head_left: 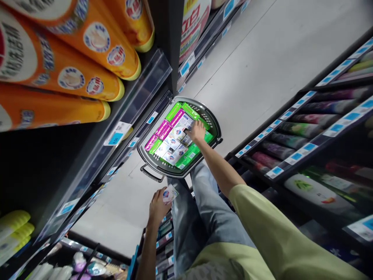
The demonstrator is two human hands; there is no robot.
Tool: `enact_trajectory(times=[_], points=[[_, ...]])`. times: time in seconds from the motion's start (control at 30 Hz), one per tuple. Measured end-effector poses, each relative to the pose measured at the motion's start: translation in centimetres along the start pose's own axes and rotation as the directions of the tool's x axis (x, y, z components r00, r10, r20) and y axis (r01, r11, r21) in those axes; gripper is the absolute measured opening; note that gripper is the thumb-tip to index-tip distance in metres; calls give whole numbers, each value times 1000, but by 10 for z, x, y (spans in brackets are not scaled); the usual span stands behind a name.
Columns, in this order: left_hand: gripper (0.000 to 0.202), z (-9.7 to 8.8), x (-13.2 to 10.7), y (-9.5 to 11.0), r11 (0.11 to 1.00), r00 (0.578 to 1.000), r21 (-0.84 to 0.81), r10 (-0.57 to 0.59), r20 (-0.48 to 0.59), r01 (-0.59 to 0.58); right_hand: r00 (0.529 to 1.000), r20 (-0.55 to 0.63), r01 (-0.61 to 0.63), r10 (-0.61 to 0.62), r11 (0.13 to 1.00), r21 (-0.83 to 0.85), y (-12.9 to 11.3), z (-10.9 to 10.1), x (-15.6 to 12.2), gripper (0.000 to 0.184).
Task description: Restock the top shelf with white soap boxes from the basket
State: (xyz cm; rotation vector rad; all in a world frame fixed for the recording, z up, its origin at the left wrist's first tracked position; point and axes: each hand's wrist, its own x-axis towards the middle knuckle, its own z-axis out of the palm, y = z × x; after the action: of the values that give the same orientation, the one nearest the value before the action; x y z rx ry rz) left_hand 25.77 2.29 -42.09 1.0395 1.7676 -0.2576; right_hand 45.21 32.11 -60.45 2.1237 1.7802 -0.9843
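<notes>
My left hand [157, 205] grips a small white soap box [170, 194] with a red and blue logo, held out below the basket's near edge. Inside the grey shopping basket [142, 151], my right hand [197, 132] reaches down onto the packs, thumb and fingers around the edge of a white soap box [188, 140]. How firmly it holds that box is hard to see. White soap boxes [175, 155] lie across the basket's middle. Magenta packs [163, 130] line its left side, and green packs [192, 151] lie along the right side and far end.
The basket stands on the grey floor [233, 74] between two shelf rows. Large orange bottles [84, 74] overhang at the upper left. Tubes and bottles [303, 128] fill the right shelves. A folding handle [151, 175] sticks out from the basket's near side.
</notes>
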Motion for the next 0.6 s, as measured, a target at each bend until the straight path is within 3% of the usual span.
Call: enact_trajectory(times=[0.1,0.17,0.23,0.3,0.43,0.53,0.6], points=[[64,24,-17,3,997,997,-70,-36,65,40,999,-26,-18,20,997,69,1,-2,5,47],[66,34,-25,16,993,995,-108,-35,91,45,996,12,-90,92,932,352,6,-11,-2,44],[69,39,-32,36,990,995,-140,-15,100,29,977,131,-213,168,735,644,13,-29,-16,38],[70,38,-38,59,984,996,-179,26,83,-11,950,265,-311,162,537,784,20,-53,-38,35],[67,21,-60,98,961,989,-237,150,10,-143,922,388,-366,-10,312,877,30,-120,-105,47],[67,3,-94,114,955,981,-224,194,-28,-195,919,371,-348,-132,170,922,29,-177,-180,53],[70,-12,-126,119,966,986,-195,161,-51,-168,919,326,-308,-221,112,945,23,-209,-235,48]])
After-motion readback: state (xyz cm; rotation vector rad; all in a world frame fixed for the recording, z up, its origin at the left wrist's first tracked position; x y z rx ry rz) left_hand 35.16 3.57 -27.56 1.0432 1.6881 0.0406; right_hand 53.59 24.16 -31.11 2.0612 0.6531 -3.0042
